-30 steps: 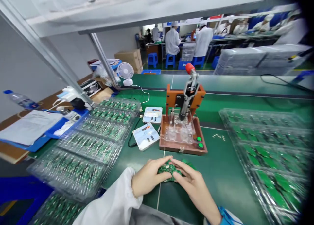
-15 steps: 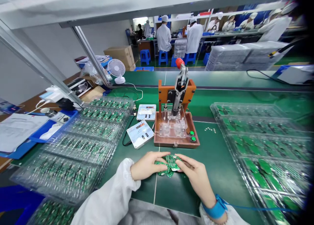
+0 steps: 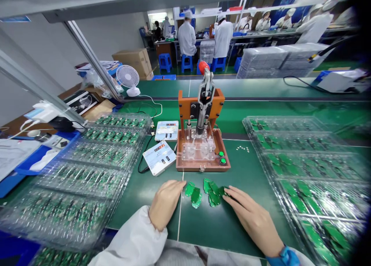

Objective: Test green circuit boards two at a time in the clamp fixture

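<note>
Two loose groups of small green circuit boards lie on the green mat before me. The left group (image 3: 195, 196) has a few boards partly overlapping. The right group (image 3: 213, 193) overlaps like a fan. My left hand (image 3: 165, 201) rests beside the left group, back up, fingers extended and close together, fingertips almost at the nearest board; its thumb is hidden. My right hand (image 3: 252, 215), a blue band (image 3: 284, 256) at its wrist, has its fingers stretched out and apart. Its fingertips touch a darker, tilted board (image 3: 222, 191) at the edge of the right group. Its thumb is hidden.
A toggle-clamp test fixture (image 3: 202, 142) stands ahead, with two display boxes (image 3: 159, 157) on its left. Trays of boards flank me, left (image 3: 87, 177) and right (image 3: 292, 177). Small white pieces (image 3: 242, 149) lie right of the fixture. A fan (image 3: 128, 78) stands farther back.
The bunch of circuit boards held between both hands is now down on the mat in two groups. My hands have moved apart. The view has shifted slightly.
</note>
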Demonstrator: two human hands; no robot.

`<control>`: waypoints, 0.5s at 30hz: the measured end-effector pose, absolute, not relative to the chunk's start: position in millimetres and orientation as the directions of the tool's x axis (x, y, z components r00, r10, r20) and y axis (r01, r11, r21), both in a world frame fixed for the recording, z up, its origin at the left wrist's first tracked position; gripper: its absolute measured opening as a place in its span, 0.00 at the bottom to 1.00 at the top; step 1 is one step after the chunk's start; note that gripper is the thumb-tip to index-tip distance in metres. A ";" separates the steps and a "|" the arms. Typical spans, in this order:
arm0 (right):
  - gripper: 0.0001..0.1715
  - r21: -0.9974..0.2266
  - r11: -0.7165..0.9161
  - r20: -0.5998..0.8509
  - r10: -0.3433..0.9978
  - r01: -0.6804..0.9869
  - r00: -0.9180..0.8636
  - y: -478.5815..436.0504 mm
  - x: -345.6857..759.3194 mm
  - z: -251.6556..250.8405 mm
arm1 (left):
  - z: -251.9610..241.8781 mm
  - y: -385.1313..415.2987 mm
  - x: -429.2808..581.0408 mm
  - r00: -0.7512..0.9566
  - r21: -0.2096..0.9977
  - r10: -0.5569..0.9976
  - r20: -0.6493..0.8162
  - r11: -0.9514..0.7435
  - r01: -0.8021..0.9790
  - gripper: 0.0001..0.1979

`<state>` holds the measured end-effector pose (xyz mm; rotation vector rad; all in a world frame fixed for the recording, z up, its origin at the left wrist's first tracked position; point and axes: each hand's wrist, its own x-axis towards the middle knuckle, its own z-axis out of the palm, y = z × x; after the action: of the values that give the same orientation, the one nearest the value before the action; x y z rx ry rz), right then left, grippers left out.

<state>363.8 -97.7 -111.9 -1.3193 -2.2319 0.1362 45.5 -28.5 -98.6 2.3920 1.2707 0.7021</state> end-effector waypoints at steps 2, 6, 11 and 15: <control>0.20 -0.361 0.536 0.352 0.836 0.763 -0.421 -99.0 359.0 -108.4 | -94.1 -31.4 48.5 0.479 0.548 0.853 0.208 -0.507 0.665 0.15; 0.16 -0.423 0.539 0.288 0.842 0.728 -0.456 -105.2 350.5 -100.9 | -70.0 -28.9 35.1 0.469 0.645 0.880 0.082 -0.405 0.648 0.22; 0.15 -0.504 0.515 0.294 0.857 0.693 -0.423 -111.6 352.5 -94.3 | -61.5 -18.0 2.8 0.602 0.640 0.795 0.071 -0.500 0.584 0.09; 0.16 -0.570 0.418 0.317 0.906 0.707 -0.281 -103.5 363.9 -93.3 | -75.0 -16.7 -2.4 0.673 0.572 0.736 0.070 -0.582 0.578 0.14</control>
<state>363.9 -103.5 -93.3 -1.3604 -2.0726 0.4269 -2.4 -16.7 -75.0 2.3724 1.0150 0.4100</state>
